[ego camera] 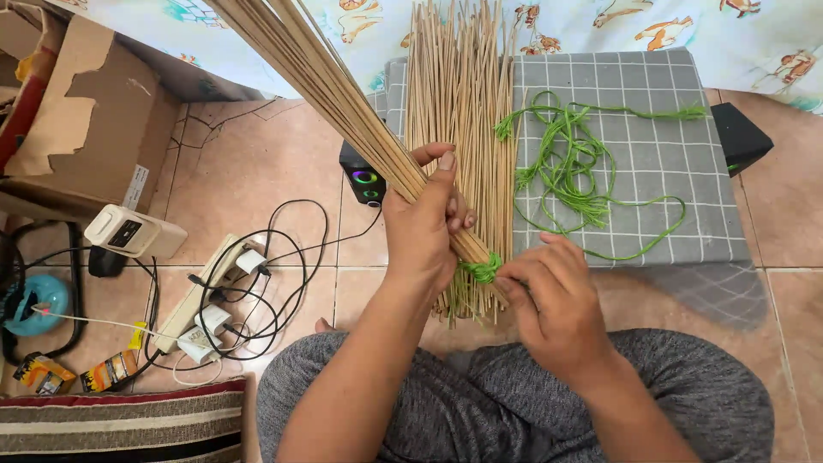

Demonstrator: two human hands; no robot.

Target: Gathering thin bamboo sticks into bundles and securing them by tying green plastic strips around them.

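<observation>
The left hand (422,230) is clamped around a bundle (343,103) of thin sticks that slants up and away to its left. The right hand (553,302), just beside it, pinches green string (483,271) knotted at the bundle's lower end. Loose sticks (460,111) lie behind both hands on a grey checked cushion (660,154), with more string (570,171) tangled beyond the right hand. If the left grip slackens, the bundle could likely splay before the knot tightens. Far left of the hands sits a torn cardboard box (94,120); its contents are hidden.
</observation>
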